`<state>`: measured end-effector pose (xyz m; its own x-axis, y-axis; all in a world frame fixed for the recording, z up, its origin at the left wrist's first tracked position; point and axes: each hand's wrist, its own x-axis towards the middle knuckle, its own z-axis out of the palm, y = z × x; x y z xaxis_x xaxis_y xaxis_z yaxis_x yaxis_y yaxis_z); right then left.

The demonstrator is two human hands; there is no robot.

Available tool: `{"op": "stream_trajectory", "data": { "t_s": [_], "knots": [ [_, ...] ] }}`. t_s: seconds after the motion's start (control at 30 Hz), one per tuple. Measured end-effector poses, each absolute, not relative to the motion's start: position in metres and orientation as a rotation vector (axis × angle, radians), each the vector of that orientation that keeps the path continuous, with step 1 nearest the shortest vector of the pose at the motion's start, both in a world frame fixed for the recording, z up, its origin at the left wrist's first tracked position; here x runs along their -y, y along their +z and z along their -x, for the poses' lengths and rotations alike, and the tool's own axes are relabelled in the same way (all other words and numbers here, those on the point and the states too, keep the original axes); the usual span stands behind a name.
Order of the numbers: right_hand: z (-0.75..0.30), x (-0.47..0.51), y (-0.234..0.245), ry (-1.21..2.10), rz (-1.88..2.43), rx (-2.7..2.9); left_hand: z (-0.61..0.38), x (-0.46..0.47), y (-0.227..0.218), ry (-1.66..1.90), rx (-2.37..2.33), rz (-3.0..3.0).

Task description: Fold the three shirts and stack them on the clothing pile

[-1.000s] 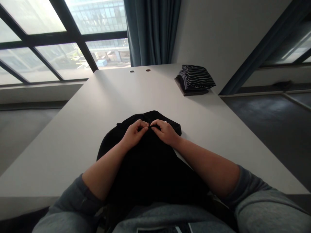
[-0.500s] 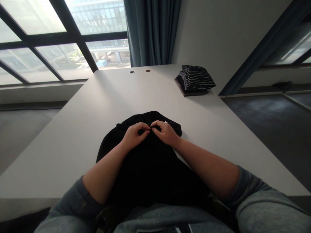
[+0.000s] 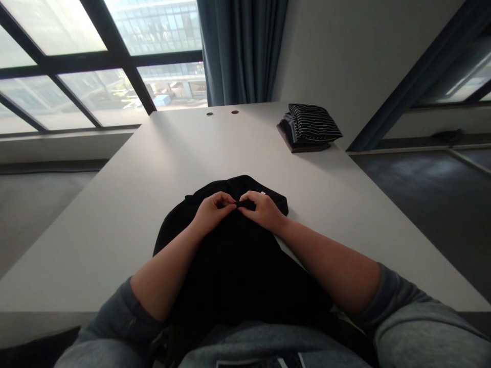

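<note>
A black garment (image 3: 238, 255) lies spread over the near part of the white table (image 3: 164, 148) and hangs toward my body. Its exact kind is hard to make out in the dark cloth; a small white tag shows near its upper right. My left hand (image 3: 215, 210) pinches the cloth at the garment's upper middle, thumb against fingertips. Close beside it, my right hand (image 3: 263, 208) pinches the same spot from the other side. The fingertips of both hands nearly meet. Whatever small part lies between them is hidden.
Toward the table's far right corner sits a stack of folded dark clothes (image 3: 307, 128), with a striped piece on top. Two round cable holes are set near the far edge. Behind stand a blue curtain (image 3: 241, 51) and a large window (image 3: 115, 61).
Both hands stay at the same place on the garment. The right thumb and fingers have shifted slightly, with black cloth now showing between them.
</note>
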<state>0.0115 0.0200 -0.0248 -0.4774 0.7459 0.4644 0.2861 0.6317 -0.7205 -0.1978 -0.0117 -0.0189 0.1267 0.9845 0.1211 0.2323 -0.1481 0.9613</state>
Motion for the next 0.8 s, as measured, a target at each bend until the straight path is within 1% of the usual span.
{"op": "stream_trajectory", "data": {
  "t_s": [0.17,0.33,0.47,0.63,0.8],
  "knots": [
    [-0.013,-0.020,-0.026,0.581,0.719,2.148,0.198,0.010,-0.020,1.122,-1.178,-1.498],
    [-0.014,-0.022,-0.026,0.520,0.675,2.193,0.200,0.009,-0.021,1.096,-1.140,-1.539],
    [-0.014,-0.023,-0.027,0.496,0.650,2.201,0.201,0.010,-0.018,1.073,-1.181,-1.715],
    [-0.012,-0.022,-0.026,0.581,0.693,2.179,0.201,0.014,-0.010,1.025,-1.307,-2.058],
    [-0.010,-0.021,-0.026,0.594,0.757,2.138,0.199,0.018,-0.007,0.971,-1.417,-2.252]
  ]
}}
